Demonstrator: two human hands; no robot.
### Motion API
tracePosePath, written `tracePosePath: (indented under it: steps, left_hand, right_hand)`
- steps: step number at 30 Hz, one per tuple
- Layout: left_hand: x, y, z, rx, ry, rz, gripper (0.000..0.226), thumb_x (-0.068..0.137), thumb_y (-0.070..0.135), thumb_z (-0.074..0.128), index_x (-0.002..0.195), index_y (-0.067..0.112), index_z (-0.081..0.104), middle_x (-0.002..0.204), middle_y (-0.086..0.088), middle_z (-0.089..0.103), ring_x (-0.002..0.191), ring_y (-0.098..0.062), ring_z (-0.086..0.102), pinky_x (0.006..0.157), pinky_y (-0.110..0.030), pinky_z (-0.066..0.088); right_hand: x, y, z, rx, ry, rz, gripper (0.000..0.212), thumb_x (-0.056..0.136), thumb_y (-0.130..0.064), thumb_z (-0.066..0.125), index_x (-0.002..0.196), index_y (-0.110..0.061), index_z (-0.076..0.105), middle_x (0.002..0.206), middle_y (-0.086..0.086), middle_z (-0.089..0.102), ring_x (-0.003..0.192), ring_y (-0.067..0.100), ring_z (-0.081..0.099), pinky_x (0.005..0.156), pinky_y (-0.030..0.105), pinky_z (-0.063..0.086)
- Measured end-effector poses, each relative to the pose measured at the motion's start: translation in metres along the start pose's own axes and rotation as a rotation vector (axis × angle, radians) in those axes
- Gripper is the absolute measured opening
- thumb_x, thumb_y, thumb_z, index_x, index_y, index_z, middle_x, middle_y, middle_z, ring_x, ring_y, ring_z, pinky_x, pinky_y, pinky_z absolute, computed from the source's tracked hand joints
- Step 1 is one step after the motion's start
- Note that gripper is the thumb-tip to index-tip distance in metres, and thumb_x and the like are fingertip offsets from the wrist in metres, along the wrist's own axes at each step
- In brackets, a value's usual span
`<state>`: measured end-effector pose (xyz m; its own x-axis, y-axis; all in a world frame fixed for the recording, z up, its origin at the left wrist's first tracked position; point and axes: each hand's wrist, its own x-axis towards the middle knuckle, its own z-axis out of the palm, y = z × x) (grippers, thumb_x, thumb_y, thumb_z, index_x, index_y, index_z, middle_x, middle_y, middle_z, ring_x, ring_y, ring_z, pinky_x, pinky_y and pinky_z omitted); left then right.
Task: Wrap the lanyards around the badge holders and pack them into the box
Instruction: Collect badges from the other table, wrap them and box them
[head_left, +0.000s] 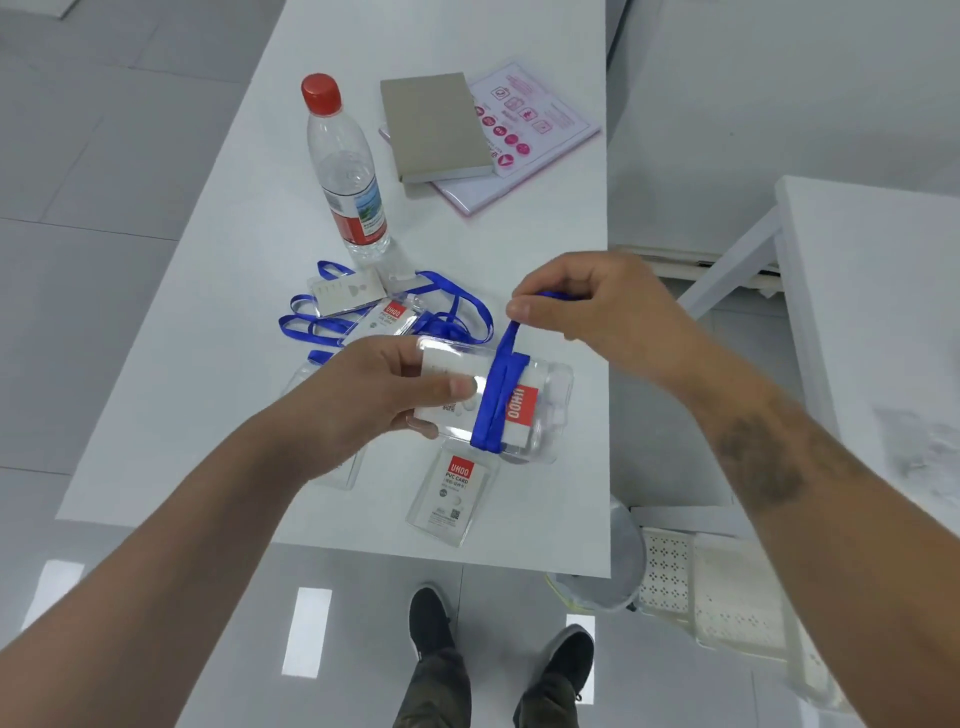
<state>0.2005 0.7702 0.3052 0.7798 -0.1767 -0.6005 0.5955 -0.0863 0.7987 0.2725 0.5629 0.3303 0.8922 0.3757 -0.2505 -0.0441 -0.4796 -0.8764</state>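
White table (208, 322), tiled floor below. Left hand (358, 400) grips a clear badge holder (540, 400) above the near edge, long axis left-right. Right hand (587, 306), up and right, pinches the blue lanyard (493, 405) rising taut from turns crossing that axis.

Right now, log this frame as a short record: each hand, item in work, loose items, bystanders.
left hand: grips one end of the held holder
right hand: pinches the lanyard, pulled up off the holder
item in work: lanyard wound several turns round the holder's middle, above the table
loose items: one bare holder at the near edge; pile of holders and lanyards behind
bystanders: bottle, upright; notebook on a leaflet
box: cannot tell
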Motion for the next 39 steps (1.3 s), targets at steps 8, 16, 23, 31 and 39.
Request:
tracePosePath:
  steps: [8,16,23,31,39]
  left_hand:
    - [0.012,-0.011,0.018,-0.492,0.338,0.057,0.012,0.084,0.014,0.073,0.096,0.015,0.072,0.094,-0.004,0.076,0.081,-0.017,0.073,0.06,-0.022,0.058]
    - [0.007,-0.03,0.02,0.144,0.349,0.124,0.01,0.086,0.02,0.074,0.082,0.028,0.07,0.078,0.007,0.076,0.075,-0.009,0.071,0.064,-0.025,0.06]
    - [0.001,-0.027,0.022,-0.069,0.174,0.013,0.01,0.082,0.02,0.075,0.092,0.018,0.073,0.09,-0.002,0.078,0.088,-0.019,0.075,0.071,-0.029,0.06]
    - [0.001,-0.021,0.039,-0.158,0.167,0.002,0.01,0.086,0.015,0.072,0.096,0.013,0.074,0.091,-0.003,0.078,0.089,-0.021,0.075,0.077,-0.033,0.061]
    - [0.007,-0.01,0.109,-0.2,0.162,0.013,0.007,0.09,0.012,0.068,0.09,0.013,0.076,0.096,-0.01,0.077,0.094,-0.029,0.073,0.072,-0.03,0.063]
  right_hand:
    - [-0.054,0.037,0.074,0.103,-0.023,0.233,0.034,0.102,-0.025,0.044,0.074,-0.028,0.063,0.082,-0.005,0.068,0.047,0.0,0.043,0.049,0.011,0.031]
    - [-0.059,0.024,0.039,-0.424,0.017,0.034,0.008,0.087,-0.042,0.066,0.083,-0.036,0.071,0.089,-0.013,0.066,0.082,0.007,0.058,0.075,0.032,0.049]
    - [-0.047,0.038,0.029,0.039,0.173,0.175,0.028,0.068,-0.032,0.088,0.07,-0.019,0.064,0.076,-0.001,0.071,0.061,0.01,0.059,0.061,0.033,0.053]
    - [-0.062,0.047,0.023,0.27,0.328,0.214,0.028,0.071,-0.016,0.087,0.091,-0.021,0.069,0.075,-0.001,0.072,0.06,0.008,0.06,0.058,0.021,0.048]
    - [-0.098,0.077,-0.035,0.308,0.374,0.185,0.024,0.078,-0.012,0.08,0.099,-0.021,0.073,0.082,0.0,0.075,0.068,0.004,0.067,0.064,0.014,0.051]
